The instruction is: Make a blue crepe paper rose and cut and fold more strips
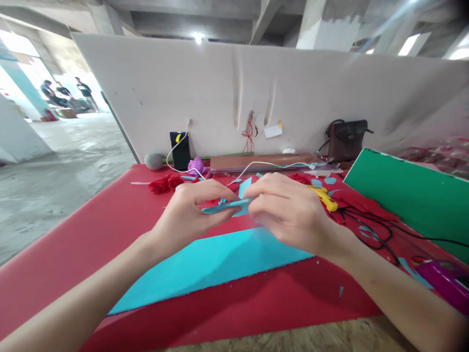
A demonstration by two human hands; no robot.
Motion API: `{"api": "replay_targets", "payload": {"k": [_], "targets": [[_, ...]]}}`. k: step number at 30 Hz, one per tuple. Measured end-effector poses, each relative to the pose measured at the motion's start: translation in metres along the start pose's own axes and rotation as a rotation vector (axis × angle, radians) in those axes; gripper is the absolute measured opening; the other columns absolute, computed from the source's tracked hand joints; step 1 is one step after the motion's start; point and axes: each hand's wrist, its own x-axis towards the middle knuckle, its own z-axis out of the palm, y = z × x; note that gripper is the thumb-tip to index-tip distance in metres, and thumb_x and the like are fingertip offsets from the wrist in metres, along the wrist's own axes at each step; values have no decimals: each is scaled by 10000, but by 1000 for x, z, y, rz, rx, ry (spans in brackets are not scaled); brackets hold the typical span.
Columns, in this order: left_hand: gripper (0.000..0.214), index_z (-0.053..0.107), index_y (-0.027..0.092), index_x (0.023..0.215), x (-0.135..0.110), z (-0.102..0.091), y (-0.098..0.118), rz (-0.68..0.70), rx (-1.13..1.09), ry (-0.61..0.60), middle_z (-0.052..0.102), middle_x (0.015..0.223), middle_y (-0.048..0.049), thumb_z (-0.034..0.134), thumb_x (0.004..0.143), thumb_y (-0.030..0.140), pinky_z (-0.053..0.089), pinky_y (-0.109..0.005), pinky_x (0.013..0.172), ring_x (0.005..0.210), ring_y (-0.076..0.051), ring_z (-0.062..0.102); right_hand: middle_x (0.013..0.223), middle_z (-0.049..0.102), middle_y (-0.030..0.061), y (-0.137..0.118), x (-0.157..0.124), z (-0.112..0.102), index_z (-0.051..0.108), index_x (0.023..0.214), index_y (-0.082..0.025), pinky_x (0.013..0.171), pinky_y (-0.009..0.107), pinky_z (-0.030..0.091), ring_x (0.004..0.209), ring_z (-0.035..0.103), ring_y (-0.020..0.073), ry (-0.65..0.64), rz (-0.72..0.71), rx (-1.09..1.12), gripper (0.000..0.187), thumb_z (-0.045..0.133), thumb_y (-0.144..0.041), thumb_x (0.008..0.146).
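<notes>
Partition [176,88]: white, upright, beyond both hands.
Table [91,220]: red-covered, beneath both hands.
Green board [414,195]: tilted, to the right of the right hand.
Blue sheet [208,269]: long, flat on the table, below and nearer than both hands; near edge uneven.
Bag [348,139]: dark, against the partition, beyond the right hand.
Right hand [293,212]: fingers curled, pinching one end of the blue piece; exact fingertip contact blurred.
Left hand [192,205]: thumb below, fingers above, pinching the other end.
Phone [180,155]: dark, propped at the partition beyond the left hand.
Black cord [388,244]: loosely looped, right of the right hand. Snag risk, if the right forearm swings outward — it could drag whatever the cord feeds.
Yellow tool [324,197]: just beyond the right hand; a wide sweep of the knuckles could knock it.
Red flowers [160,186]: beyond the left hand.
Blue piece [222,207]: thin, held between the hands, above the table; folded or rolled, cannot tell. Likely faults — creasing from too hard a pinch, tearing from uneven pull.
Scraps [330,181]: blue, scattered beyond the right hand; light, probably easily brushed away by a sleeve or wrist.
</notes>
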Motion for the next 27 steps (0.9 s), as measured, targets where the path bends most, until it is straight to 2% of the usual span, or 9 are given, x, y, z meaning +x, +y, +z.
{"api": "replay_targets", "payload": {"k": [4,8,12,16,20,24,27], "targets": [[69,696,194,744,-2,1,-2,82,-77,131,700,722,-1,667,719,136,534,-223,632,690,-134,640,921,615,47,-6,2,-6,511,805,-182,748,313,470,850,557,141,106,58,-27,124,527,-61,786],[198,713,238,807,-3,0,-9,139,-164,258,703,761,17,659,719,70,541,-269,681,749,-148,648,863,587,52,-9,2,-14,497,869,-203,752,347,467,854,552,176,214,177,-149,182,633,-197,748],[323,717,248,870,-3,2,-14,251,-217,337,705,806,27,652,698,-17,535,-278,740,772,-135,645,764,599,34,-12,1,-18,518,818,-183,668,312,458,737,540,154,183,255,-213,168,656,-220,729],[320,720,247,847,-5,5,-14,251,-226,411,705,805,41,648,698,-26,539,-278,757,780,-129,645,696,623,16,-15,-1,-19,564,748,-176,634,301,454,678,556,150,88,364,-247,120,664,-233,716],[279,721,254,799,-6,8,-13,173,-196,479,705,785,56,647,705,2,557,-247,672,723,-114,648,644,627,12,-17,-3,-20,597,690,-173,606,297,447,627,562,147,77,432,-291,118,677,-259,702],[214,717,270,790,-8,9,-12,-12,-196,530,701,735,74,669,715,75,548,-209,562,624,-92,633,613,616,0,-21,-2,-20,578,660,-175,563,284,421,597,544,136,162,446,-312,110,655,-228,717],[163,712,281,775,-9,7,-11,-125,-177,544,704,721,79,679,725,129,546,-200,534,603,-87,629,620,606,-3,-22,-1,-20,557,641,-183,561,275,417,606,531,129,172,441,-219,121,645,-197,723]]}}
